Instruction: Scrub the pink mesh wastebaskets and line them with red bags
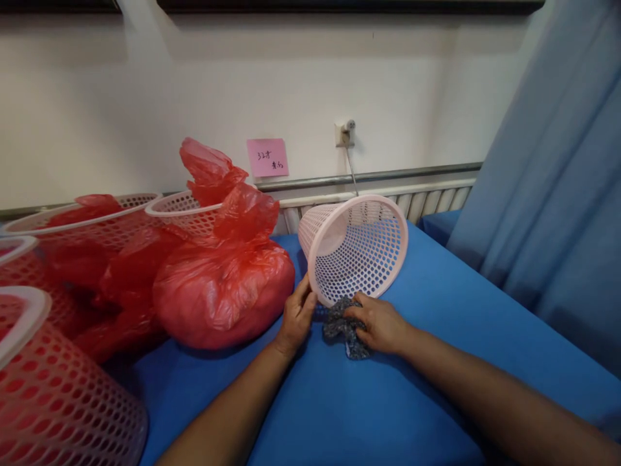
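A pale pink perforated plastic basket (376, 252) lies on its side on the blue-covered surface, its round mouth turned toward me. My left hand (295, 318) is at the lower left of the rim, thumb in front and fingers behind, holding it. In my right hand (383, 323) is a crumpled dark grey cloth (343, 327), bunched under the fingers at the bottom of the rim. Part of the cloth hangs down toward the blue cover. The fingertips of my right hand are partly hidden in the cloth.
A full red plastic bag (223, 291) sits just left of my left hand. Several pink baskets, including a near one (72, 395), stand farther left with red bags. Behind are a radiator (436, 197) and a plugged socket (345, 134). A blue curtain (548, 213) hangs at right.
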### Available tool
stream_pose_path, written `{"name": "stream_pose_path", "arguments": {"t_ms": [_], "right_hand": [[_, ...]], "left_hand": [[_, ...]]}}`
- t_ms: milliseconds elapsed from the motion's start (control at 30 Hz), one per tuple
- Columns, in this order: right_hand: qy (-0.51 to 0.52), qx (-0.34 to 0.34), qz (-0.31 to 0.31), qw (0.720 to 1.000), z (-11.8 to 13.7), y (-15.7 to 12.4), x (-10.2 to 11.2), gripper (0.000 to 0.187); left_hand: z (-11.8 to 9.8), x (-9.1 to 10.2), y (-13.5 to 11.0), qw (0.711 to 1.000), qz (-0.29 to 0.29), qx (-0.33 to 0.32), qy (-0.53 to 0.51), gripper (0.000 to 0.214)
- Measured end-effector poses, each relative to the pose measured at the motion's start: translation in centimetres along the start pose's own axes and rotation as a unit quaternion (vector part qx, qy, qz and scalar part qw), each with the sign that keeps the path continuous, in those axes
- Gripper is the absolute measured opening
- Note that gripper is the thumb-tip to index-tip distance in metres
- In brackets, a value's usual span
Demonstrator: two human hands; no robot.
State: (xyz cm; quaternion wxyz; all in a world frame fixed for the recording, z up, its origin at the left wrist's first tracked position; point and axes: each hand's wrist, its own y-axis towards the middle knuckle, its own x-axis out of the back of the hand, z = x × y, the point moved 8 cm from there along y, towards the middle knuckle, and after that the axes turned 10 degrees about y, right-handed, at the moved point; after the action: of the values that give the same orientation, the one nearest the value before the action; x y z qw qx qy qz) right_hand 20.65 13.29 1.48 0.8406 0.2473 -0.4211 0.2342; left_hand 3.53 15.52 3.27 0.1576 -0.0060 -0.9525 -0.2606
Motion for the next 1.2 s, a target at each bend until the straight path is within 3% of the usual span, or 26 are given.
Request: {"name": "stream_pose_path", "arguments": {"t_ms": [67,167,233,300,367,433,533,633,733,867,1000,1100,1200], "right_hand": [[-0.013,-0.086,-0.010,0.996,-2.9,-0.4,0.4,0.038],[-0.031,-0.185,-0.090,0.978,-6.1,-1.1,2.3,0.040],[-0.021,-0.155,-0.185,0.970,-5.9,-1.0,4.6,0.045],[-0.004,-0.056,-0.296,0.953,-3.8,-0.7,7.8,0.050],[-0.002,0.042,-0.392,0.919,-1.1,-0.3,11.3,0.055],[-0.012,0.080,-0.455,0.887,0.5,0.8,14.8,0.056],[-0.004,0.035,-0.490,0.871,-0.8,3.2,19.2,0.057],[0.076,-0.084,-0.521,0.846,-6.5,3.3,21.0,0.054],[0.198,-0.247,-0.483,0.816,-13.0,0.8,17.7,0.048],[0.274,-0.333,-0.377,0.820,-15.7,-2.8,9.8,0.029],[0.287,-0.350,-0.269,0.850,-14.6,-3.4,4.1,0.015],[0.259,-0.339,-0.228,0.875,-12.4,-2.6,2.4,0.020],[0.239,-0.301,-0.201,0.901,-8.0,-2.0,0.9,0.034]], "left_hand": [[0.2,-0.2,0.3,1.000,-0.011,0.013,0.006,0.062],[0.3,-0.6,0.5,1.000,-0.014,0.007,0.007,0.062],[0.1,-0.7,0.4,1.000,-0.014,-0.004,0.010,0.060],[-0.2,-0.7,0.4,1.000,-0.012,-0.012,0.011,0.058],[-0.4,-0.7,0.3,1.000,-0.008,-0.013,0.010,0.058],[-0.4,-0.7,0.3,1.000,-0.006,-0.010,0.008,0.057],[-0.2,-0.6,0.2,1.000,-0.003,-0.004,0.004,0.058],[-0.1,-0.5,0.2,1.000,-0.002,0.003,0.003,0.058],[0.1,-0.6,0.1,1.000,-0.007,0.015,-0.005,0.061],[0.6,-0.7,0.0,0.999,-0.017,0.028,-0.016,0.064],[0.9,-0.4,0.1,0.999,-0.038,0.038,-0.008,0.064],[0.9,-0.1,0.2,0.997,-0.061,0.041,-0.011,0.064],[1.1,-0.6,0.0,0.997,-0.058,0.043,-0.027,0.066]]}}
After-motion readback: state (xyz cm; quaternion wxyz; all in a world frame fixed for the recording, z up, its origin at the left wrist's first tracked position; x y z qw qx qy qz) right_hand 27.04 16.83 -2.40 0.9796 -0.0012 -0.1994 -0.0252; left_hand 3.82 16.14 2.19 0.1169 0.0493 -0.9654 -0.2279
